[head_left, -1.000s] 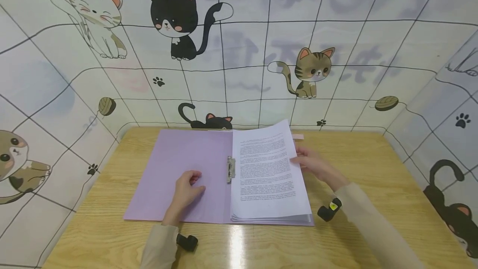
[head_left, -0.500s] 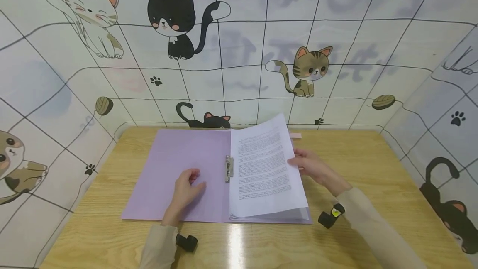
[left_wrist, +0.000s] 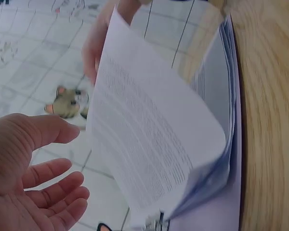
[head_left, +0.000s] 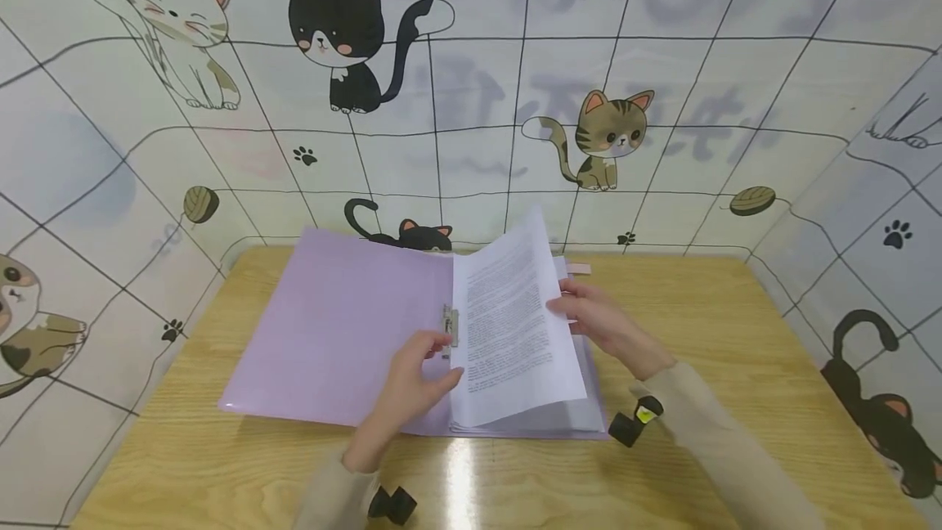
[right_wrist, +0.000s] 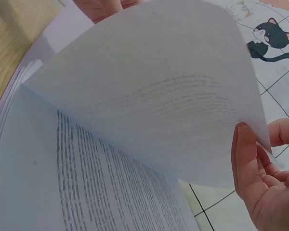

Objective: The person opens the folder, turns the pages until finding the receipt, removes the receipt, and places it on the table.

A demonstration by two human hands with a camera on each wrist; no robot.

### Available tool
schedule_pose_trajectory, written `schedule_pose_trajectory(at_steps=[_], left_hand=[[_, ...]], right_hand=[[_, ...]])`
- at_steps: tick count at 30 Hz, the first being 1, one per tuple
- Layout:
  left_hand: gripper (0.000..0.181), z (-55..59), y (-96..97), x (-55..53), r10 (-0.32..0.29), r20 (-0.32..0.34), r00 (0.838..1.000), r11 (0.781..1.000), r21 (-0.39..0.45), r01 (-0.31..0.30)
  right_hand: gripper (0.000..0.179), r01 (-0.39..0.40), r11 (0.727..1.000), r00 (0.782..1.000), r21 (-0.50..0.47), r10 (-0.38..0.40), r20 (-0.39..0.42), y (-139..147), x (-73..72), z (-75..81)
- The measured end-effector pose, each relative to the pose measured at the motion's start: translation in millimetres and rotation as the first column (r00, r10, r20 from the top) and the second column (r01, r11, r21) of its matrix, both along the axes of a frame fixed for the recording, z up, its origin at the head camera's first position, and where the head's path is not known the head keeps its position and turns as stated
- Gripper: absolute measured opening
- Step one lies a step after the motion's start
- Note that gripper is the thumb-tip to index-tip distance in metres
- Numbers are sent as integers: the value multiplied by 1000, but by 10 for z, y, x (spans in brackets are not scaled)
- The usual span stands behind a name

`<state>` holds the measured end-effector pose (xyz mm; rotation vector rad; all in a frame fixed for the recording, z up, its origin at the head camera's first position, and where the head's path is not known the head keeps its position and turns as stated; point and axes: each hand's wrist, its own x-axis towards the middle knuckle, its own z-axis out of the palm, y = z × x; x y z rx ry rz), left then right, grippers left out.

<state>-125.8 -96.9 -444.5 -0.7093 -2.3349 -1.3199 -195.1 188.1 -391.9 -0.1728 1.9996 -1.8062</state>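
Observation:
A lilac folder lies spread on the wooden table, its left cover tilted up along the outer edge. A metal clip sits at its spine. My right hand pinches the right edge of a printed sheet between thumb and fingers, and the sheet bows up off the paper stack. In the right wrist view, the sheet's underside and the printed page below show. My left hand hovers by the clip and the sheet's left edge, fingers parted and loosely bent; the left wrist view shows nothing in the palm.
A wall covering with cartoon cats and grid lines encloses the table at the back and sides. A pink tab sticks out at the folder's upper right. Black wrist devices are worn on both wrists.
My right hand has lifted the sheet higher and carried it leftward. The left hand has moved right, from over the left cover to beside the clip, and that cover has risen.

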Motion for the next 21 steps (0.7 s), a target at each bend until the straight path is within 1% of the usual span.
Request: schedule_pose_trajectory(at_steps=[3,6,12,15,17,21], left_hand=[[41,64,89,63,-59,-47,997,998,0,59],[43,99,161,119,-90,-64,994,996,-14,89],[50,170,296,228,-137,-18,990,990,11,137],[52,188,370,276,-141,-27,990,989,44,142],[49,197,420,307,-131,-50,990,988,77,135],[44,222,504,361,-106,-106,989,982,146,121]], right_hand=[[47,9,1000,1000,-22,-9,2,-67,-9,24],[45,15,999,1000,-46,-15,3,-128,-21,39],[39,26,995,1000,-95,-27,-7,-249,-18,90],[38,18,992,1000,-128,-19,-7,-317,-12,125],[38,16,989,1000,-145,-17,-7,-363,-14,143],[37,37,984,999,-175,-37,4,-446,-17,167]])
